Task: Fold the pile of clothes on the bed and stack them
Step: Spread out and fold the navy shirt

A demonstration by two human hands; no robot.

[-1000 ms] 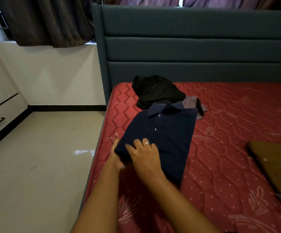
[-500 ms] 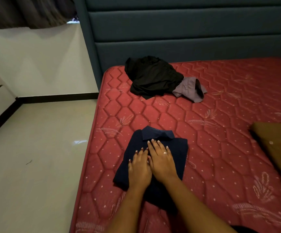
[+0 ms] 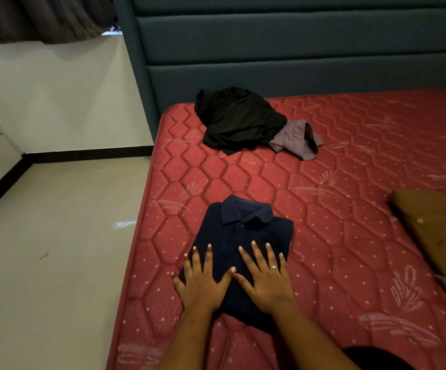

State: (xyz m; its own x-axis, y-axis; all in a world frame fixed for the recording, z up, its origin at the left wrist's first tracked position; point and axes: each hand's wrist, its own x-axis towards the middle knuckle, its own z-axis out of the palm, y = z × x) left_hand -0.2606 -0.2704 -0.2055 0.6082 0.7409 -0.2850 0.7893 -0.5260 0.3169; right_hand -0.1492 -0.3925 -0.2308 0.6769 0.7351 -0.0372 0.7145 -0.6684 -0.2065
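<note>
Both hands, left [image 3: 203, 284] and right [image 3: 266, 281], press the folded shirt [image 3: 245, 236] near the bed [image 3: 350, 182] edge, fingers spread wide (holding nothing); careless lifting could undo the fold.

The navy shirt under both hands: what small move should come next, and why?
Probably lift the navy shirt and set it on the brown folded garment to the right. It already looks folded, collar on top, and the left hand and right hand lie flat on it.
</note>
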